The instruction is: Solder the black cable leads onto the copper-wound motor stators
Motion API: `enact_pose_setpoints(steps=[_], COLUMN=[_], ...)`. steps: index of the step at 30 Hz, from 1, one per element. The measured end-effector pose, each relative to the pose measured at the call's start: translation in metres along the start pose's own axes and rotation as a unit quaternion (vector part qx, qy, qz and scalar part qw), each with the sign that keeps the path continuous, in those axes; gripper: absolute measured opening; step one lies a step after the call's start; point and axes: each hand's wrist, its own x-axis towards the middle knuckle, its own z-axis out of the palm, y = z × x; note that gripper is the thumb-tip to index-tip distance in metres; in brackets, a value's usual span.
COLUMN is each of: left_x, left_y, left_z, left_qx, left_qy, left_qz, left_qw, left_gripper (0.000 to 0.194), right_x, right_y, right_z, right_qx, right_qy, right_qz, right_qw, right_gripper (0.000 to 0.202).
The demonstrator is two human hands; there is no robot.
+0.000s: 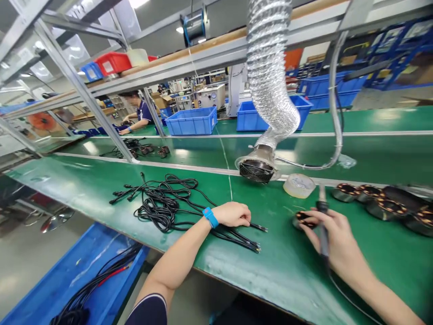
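My left hand (233,214), with a blue wrist strap, is closed on a black cable (259,227) just behind its stripped end. More cable ends (248,244) lie below it, and the coiled black cables (158,205) spread out to its left. In my right hand (345,243) is a soldering iron (324,237), its tip pointing up and away and its cord trailing down. The thumb and fingers of that hand also reach a small copper-wound motor stator (298,221); whether they grip it or only touch it I cannot tell.
More stators (385,208) stand at the right. A translucent roll (299,186) sits beside the fume duct's fan inlet (256,170). Blue bins (192,121) line the back. A blue cart (98,266) with cables is below left. A co-worker (144,113) sits at the far left.
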Motion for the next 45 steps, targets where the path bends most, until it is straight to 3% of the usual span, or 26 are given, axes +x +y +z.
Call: enact_pose_setpoints(steps=[3,6,9,13,15,18,21,25,31,36,39,42,45], left_x=[-0.005,-0.005,0.003,0.018,0.022,0.021,0.02,0.026,0.023,0.023,0.03,0.035,0.028], left_y=[-0.003,-0.003,0.002,0.013,0.018,0.022,0.025,0.029,0.024,0.021,0.023,0.026,0.025], left_z=[0.0,0.0,0.002,0.009,0.012,0.013,0.013,0.015,0.016,0.019,0.02,0.018,0.013], left_qx=[-0.107,-0.188,-0.258,-0.294,-0.303,-0.355,-0.415,-0.444,-0.381,-0.361,-0.429,-0.488,-0.483], left_qy=[-0.001,0.058,0.155,0.235,0.234,0.188,0.146,0.193,0.248,0.229,0.229,0.2,0.221], left_qz=[-0.004,-0.074,-0.138,-0.149,-0.135,-0.123,-0.158,-0.186,-0.193,-0.15,-0.14,-0.169,-0.195], left_qw=[0.994,0.978,0.944,0.915,0.914,0.907,0.884,0.855,0.87,0.892,0.863,0.833,0.825], left_gripper=[0.015,0.027,0.036,0.041,0.036,0.027,0.027,0.036,0.04,0.031,0.033,0.039,0.045], right_x=[0.002,0.004,0.005,0.006,0.008,0.01,0.01,0.007,0.001,-0.001,0.0,0.001,0.002], right_y=[-0.023,-0.037,-0.041,-0.036,-0.034,-0.031,-0.031,-0.032,-0.033,-0.034,-0.036,-0.038,-0.038], right_z=[0.015,0.025,0.028,0.029,0.03,0.034,0.038,0.042,0.044,0.047,0.048,0.048,0.048], right_qx=[0.057,0.096,0.09,0.081,0.094,0.116,0.131,0.14,0.164,0.177,0.179,0.18,0.181], right_qy=[-0.07,-0.129,-0.135,-0.128,-0.128,-0.133,-0.132,-0.123,-0.109,-0.106,-0.101,-0.102,-0.097], right_qz=[-0.016,-0.027,-0.014,0.024,0.026,0.012,0.007,0.019,0.046,0.044,0.051,0.056,0.061], right_qw=[0.996,0.987,0.987,0.988,0.987,0.984,0.983,0.982,0.979,0.977,0.977,0.977,0.977], right_gripper=[0.023,0.025,0.034,0.046,0.044,0.038,0.036,0.036,0.039,0.038,0.036,0.034,0.032])
